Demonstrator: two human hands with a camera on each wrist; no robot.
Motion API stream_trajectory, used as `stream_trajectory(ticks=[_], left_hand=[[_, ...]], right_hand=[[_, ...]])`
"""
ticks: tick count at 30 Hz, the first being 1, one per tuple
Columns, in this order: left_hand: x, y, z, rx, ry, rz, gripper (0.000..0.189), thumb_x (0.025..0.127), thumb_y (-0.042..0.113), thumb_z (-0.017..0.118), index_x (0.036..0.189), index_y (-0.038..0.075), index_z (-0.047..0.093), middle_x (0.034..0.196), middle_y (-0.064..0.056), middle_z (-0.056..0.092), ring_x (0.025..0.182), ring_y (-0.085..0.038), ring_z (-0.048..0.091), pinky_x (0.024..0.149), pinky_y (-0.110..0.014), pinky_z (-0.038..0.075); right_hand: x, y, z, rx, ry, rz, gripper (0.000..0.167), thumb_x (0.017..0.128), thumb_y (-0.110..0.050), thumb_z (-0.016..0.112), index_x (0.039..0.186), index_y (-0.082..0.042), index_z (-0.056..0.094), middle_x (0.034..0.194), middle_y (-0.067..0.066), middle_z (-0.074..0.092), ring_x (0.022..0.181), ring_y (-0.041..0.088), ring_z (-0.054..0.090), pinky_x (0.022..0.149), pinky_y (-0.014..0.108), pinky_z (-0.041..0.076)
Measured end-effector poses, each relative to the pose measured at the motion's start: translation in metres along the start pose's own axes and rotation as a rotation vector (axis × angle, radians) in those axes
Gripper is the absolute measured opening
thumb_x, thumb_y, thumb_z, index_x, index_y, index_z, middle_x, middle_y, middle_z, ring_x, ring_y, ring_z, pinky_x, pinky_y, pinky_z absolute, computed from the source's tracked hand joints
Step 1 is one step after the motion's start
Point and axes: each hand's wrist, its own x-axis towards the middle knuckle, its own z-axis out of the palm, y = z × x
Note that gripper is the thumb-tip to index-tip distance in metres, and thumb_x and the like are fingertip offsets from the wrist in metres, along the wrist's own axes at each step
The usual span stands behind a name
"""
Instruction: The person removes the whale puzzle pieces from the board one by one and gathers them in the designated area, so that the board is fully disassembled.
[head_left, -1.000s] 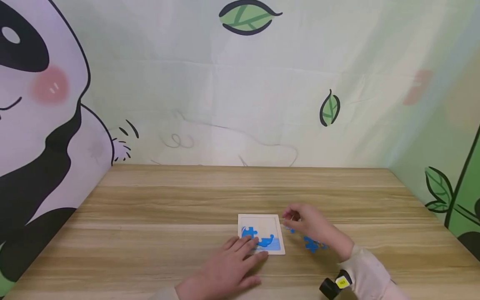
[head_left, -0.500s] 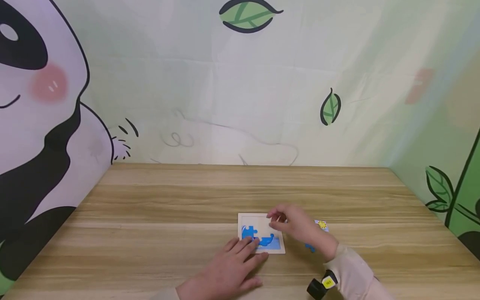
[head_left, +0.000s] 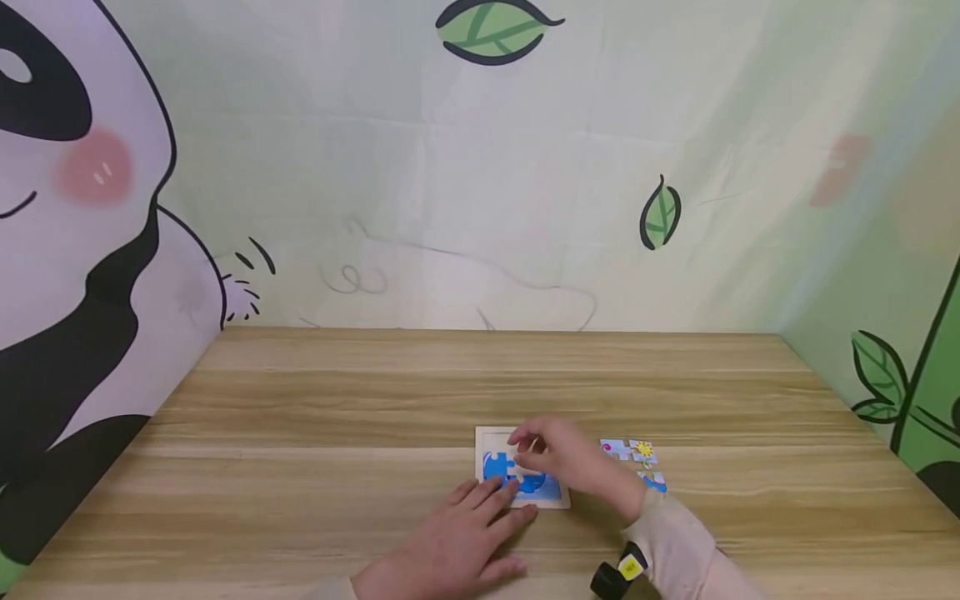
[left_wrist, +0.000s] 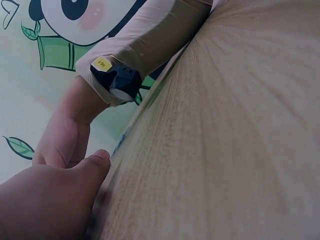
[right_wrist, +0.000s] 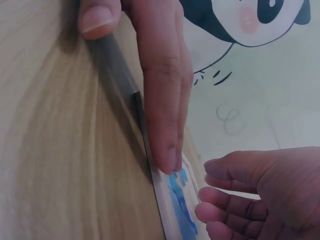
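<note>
In the head view a shallow white puzzle tray (head_left: pixel 564 498) lies on the table, with blue jigsaw pieces (head_left: pixel 495 467) fitted in its lower and left part. My left hand (head_left: pixel 457 533) rests with straight, spread fingers on the tray's lower left. Over the tray's upper right, my right hand (head_left: pixel 566 454) pinches a puzzle piece between thumb and bent fingers; the fingers hide nearly all of it. The right wrist view has my right hand (right_wrist: pixel 280 192) just beside the tray (right_wrist: pixel 167 212), and my left fingers (right_wrist: pixel 162 100) reaching down onto it.
Right of the tray lie several loose pieces: a sun piece (head_left: pixel 643 450), a light blue piece with a pink mark (head_left: pixel 615 449) and a blue one (head_left: pixel 654 482), partly behind the right forearm. The wooden table (head_left: pixel 337 400) ends at a printed backdrop (head_left: pixel 360 167).
My right hand has moved left from the loose pieces to over the tray, uncovering the sun piece and the pink-marked piece. The left hand stays on the tray.
</note>
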Motion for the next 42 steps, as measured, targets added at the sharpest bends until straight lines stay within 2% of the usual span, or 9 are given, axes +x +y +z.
stream_trajectory(ticks=[7, 12, 23, 42], left_hand=[[0.0, 0.001, -0.001, 0.011, -0.014, -0.013, 0.066, 0.099, 0.06, 0.026, 0.145, 0.016, 0.043, 0.151, -0.006, 0.042, 0.14, -0.023, 0.04, 0.111, -0.041, 0.039], [0.0, 0.0, 0.0, -0.011, -0.013, -0.015, 0.067, 0.099, 0.061, 0.025, 0.144, 0.015, 0.043, 0.152, -0.007, 0.042, 0.14, -0.024, 0.04, 0.11, -0.042, 0.04], [0.0, 0.001, 0.001, -0.007, 0.004, -0.006, 0.067, 0.099, 0.061, 0.027, 0.144, 0.014, 0.044, 0.151, -0.008, 0.042, 0.14, -0.025, 0.04, 0.11, -0.042, 0.04], [0.0, 0.003, -0.001, 0.019, 0.023, -0.021, 0.065, 0.098, 0.06, 0.032, 0.142, 0.015, 0.047, 0.148, -0.007, 0.046, 0.138, -0.024, 0.042, 0.109, -0.041, 0.041]], right_hand=[[0.004, 0.0, 0.007, 0.015, -0.001, 0.017, 0.018, 0.088, -0.008, 0.066, 0.103, 0.0, 0.068, 0.082, 0.002, 0.063, 0.071, 0.006, 0.052, 0.064, 0.017, 0.046], [0.006, -0.001, 0.011, 0.008, -0.001, 0.035, 0.018, 0.088, -0.009, 0.066, 0.104, 0.0, 0.069, 0.083, 0.003, 0.062, 0.068, 0.007, 0.05, 0.061, 0.017, 0.044], [0.007, -0.006, 0.016, 0.013, 0.004, 0.097, 0.011, 0.089, -0.007, 0.064, 0.099, -0.004, 0.068, 0.086, 0.003, 0.06, 0.072, 0.01, 0.052, 0.062, 0.019, 0.044], [0.007, -0.006, 0.014, 0.046, 0.037, 0.076, 0.007, 0.088, -0.006, 0.064, 0.095, -0.005, 0.064, 0.083, 0.003, 0.064, 0.072, 0.009, 0.052, 0.062, 0.018, 0.044]])
